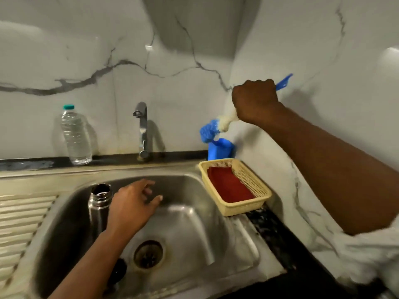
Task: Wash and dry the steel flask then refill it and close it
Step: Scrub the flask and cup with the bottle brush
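So the steel flask is standing upright inside the sink, over on the left side of the basin, cap off and mouth open. The left hand is right beside it with fingers loosely spread, not holding anything, kind of hovering over the basin just to the flask's right. The right hand is up high near the marble wall, fist wrapped around a bottle brush with a blue handle end poking out past the knuckles and the blue-and-white bristle head hanging down, just above a blue holder in the corner. Below that there's a cream plastic basket on the sink edge with a red cloth lying in it. A clear water bottle with a teal cap stands on the back ledge left of the tap. There's something dark and round near the bottom of the basin by the left forearm, can't tell what it is.
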A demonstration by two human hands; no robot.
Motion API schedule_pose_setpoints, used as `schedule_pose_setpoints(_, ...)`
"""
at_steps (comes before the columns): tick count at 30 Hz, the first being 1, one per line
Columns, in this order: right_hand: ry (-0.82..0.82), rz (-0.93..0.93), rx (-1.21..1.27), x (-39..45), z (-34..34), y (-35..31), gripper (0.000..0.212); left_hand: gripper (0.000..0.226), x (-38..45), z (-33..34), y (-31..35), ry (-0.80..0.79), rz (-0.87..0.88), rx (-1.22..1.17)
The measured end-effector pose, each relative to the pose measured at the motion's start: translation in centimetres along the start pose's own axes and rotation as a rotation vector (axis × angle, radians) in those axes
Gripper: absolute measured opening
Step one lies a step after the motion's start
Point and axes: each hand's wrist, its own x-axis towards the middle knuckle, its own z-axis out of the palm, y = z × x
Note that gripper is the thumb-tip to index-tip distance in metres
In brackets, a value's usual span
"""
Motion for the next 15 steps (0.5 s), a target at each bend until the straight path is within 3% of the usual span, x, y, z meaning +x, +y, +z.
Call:
schedule_pose_setpoints(7, -0.011, 0.004, -0.172, 2.8, 3.2, 0.1, 0.014, 0.050, 0.1, 1.1, -0.5, -0.020, -0.028, -0.012)
schedule_pose_setpoints(15, -0.055, -0.170, -0.205, 5.1, 8.4, -1.2, 0.008, 0.051, 0.1, 1.6, -1.0, -0.044, -0.041, -0.003)
